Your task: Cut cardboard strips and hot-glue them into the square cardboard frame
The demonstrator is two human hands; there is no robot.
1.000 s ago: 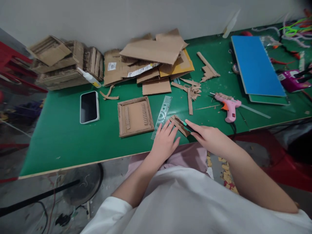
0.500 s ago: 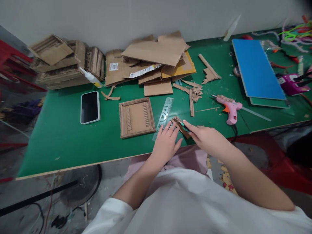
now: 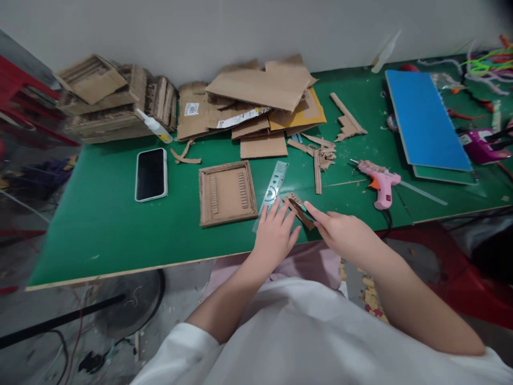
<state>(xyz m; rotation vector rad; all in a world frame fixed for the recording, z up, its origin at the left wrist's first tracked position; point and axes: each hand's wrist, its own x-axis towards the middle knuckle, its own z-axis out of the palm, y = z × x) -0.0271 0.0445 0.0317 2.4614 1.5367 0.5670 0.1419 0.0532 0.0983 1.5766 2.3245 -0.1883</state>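
Observation:
My left hand (image 3: 276,231) lies flat with its fingers spread, fingertips at the lower end of a clear ruler (image 3: 273,187) and the left edge of a small cardboard piece (image 3: 293,198). My right hand (image 3: 334,227) is closed around a slim dark and green cutter (image 3: 303,208), whose tip rests on that cardboard piece. Left of the ruler sits a square cardboard frame (image 3: 228,193) with two corrugated strips inside. Cardboard scraps (image 3: 325,155) lie just beyond the hands.
A pink glue gun (image 3: 382,184) lies to the right, near a blue board (image 3: 428,123). Stacked cardboard (image 3: 260,85) and cardboard frames (image 3: 108,107) stand along the wall. A phone (image 3: 151,175) and glue bottle (image 3: 154,127) are on the left of the green table (image 3: 116,235).
The whole view has shifted slightly. The cutter's tip and my right hand have moved a little down and right relative to the cardboard piece; my left hand stays in place.

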